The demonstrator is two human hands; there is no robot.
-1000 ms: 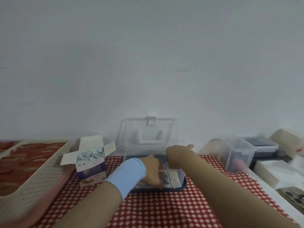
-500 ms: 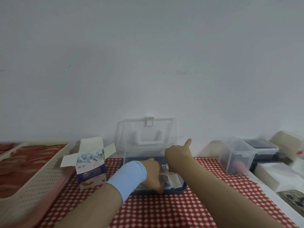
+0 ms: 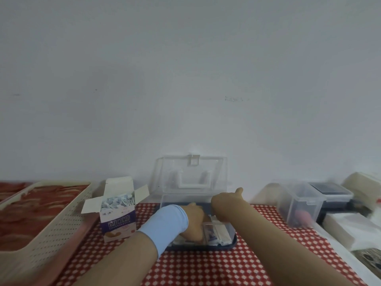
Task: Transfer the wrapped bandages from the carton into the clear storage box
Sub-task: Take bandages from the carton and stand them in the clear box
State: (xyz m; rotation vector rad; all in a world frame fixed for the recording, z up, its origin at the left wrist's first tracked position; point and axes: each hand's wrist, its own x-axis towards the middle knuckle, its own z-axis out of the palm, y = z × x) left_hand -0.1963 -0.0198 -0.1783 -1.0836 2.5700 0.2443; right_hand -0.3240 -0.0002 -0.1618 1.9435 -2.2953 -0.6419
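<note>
My left hand (image 3: 192,220) lies inside the box (image 3: 228,229) on the bandages (image 3: 215,234), fingers hidden. My right hand (image 3: 223,200), thumb out, grips its rim. The carton (image 3: 118,216) stands left on the checked cloth (image 3: 206,265), by the white wall (image 3: 185,79).

Counter cloth (image 3: 206,265): red with white dot pattern. Carton (image 3: 118,222): white flaps, purple front, at 9 o'clock of the clear, dark-blue-based storage box (image 3: 231,243). Wristband (image 3: 165,226): pale blue. Basket (image 3: 51,230): cream, perforated.
</note>
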